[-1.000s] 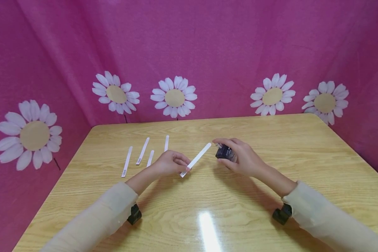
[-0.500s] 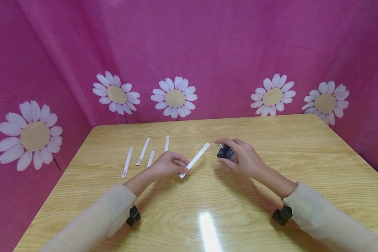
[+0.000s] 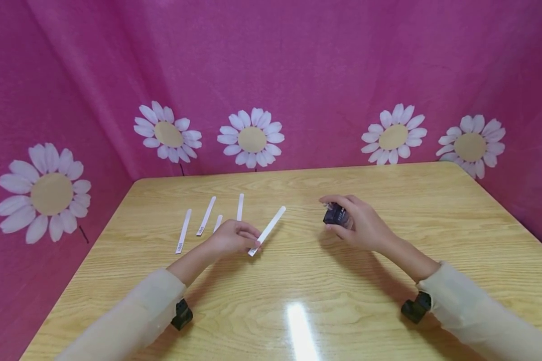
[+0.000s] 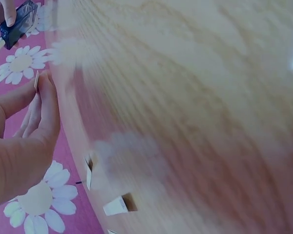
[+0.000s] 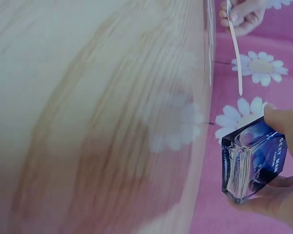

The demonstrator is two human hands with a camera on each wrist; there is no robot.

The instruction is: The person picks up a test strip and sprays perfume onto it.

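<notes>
My left hand (image 3: 230,238) pinches a white paper test strip (image 3: 270,226) near its printed end, between thumb and fingers. The strip's rounded end slants up and away to the right, above the table. In my right hand (image 3: 366,225) is a dark glass perfume bottle (image 3: 335,215), gripped round its body with the forefinger up at the spray top. The top faces left, toward the strip, with a gap between them. Pale lettering and the thick glass base of the bottle (image 5: 254,158) show in the right wrist view. The left wrist view catches the strip (image 4: 36,82) edge-on.
Several more white strips lie on the wooden table (image 3: 343,311) left of my left hand, among them one strip (image 3: 183,231) furthest left and another strip (image 3: 240,206) at the back. A pink curtain (image 3: 316,75) with daisies stands behind the table.
Both hands have drawn apart: the left with the strip slightly to the left, the right with the bottle to the right. The gap between strip and spray top is wider.
</notes>
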